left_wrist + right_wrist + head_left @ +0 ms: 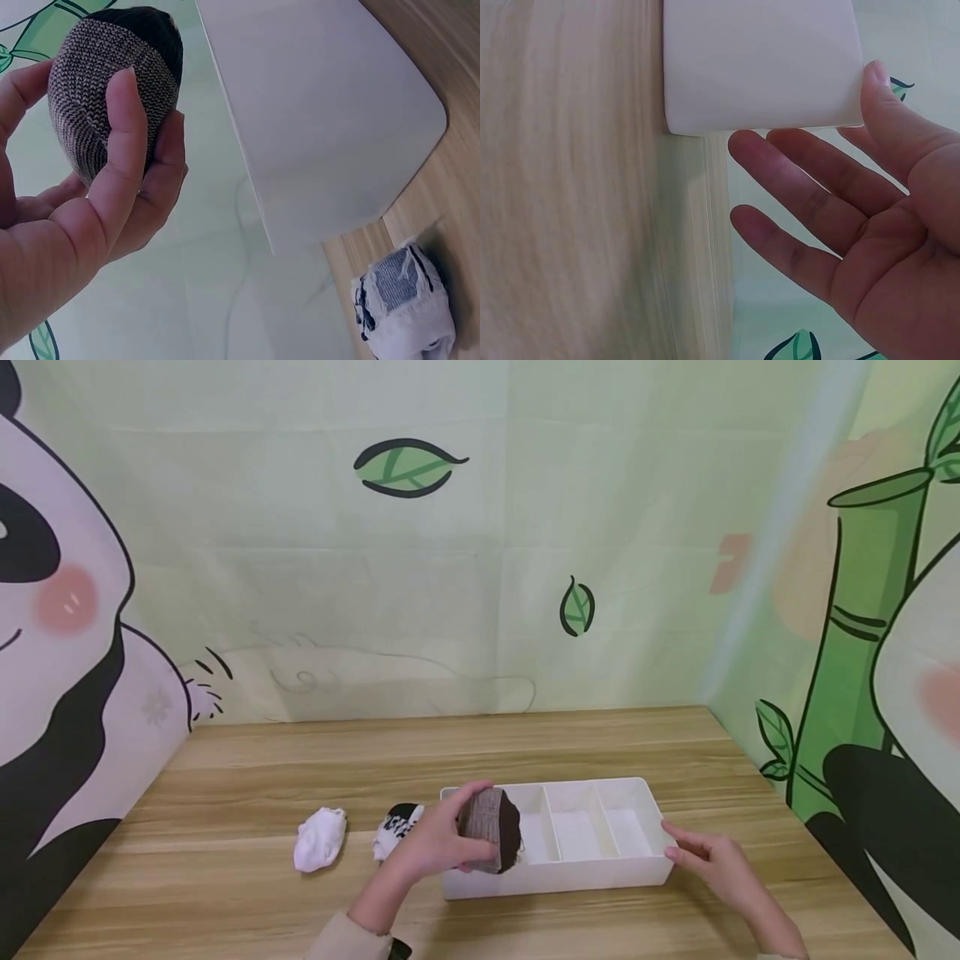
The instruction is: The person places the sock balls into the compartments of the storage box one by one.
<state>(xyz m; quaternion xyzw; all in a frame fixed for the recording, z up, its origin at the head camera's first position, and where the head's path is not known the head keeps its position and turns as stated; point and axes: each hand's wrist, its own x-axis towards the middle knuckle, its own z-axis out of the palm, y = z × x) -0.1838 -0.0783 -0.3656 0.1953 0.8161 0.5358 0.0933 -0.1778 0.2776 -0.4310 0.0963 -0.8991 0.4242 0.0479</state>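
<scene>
My left hand [438, 843] grips a rolled-up sock [483, 827], knitted in grey-brown with a dark end, with thumb and fingers around its sides. It is raised over the left end of a white divided box [558, 877], hiding part of that end. In the left wrist view the sock [94, 82] shows between thumb and fingers, beside the box's outer wall [337, 112]. At the box's right end, my right hand [716, 868] touches the end wall with thumb and fingertips. Seen from the right wrist, its fingers [802, 187] are spread and mostly straight.
A white rolled sock [320, 839] lies on the wooden table [247, 777] at the left. Between it and the box lies a black-and-white rolled sock [393, 831], partly behind my left hand. A printed cloth backdrop [300, 568] stands behind the table.
</scene>
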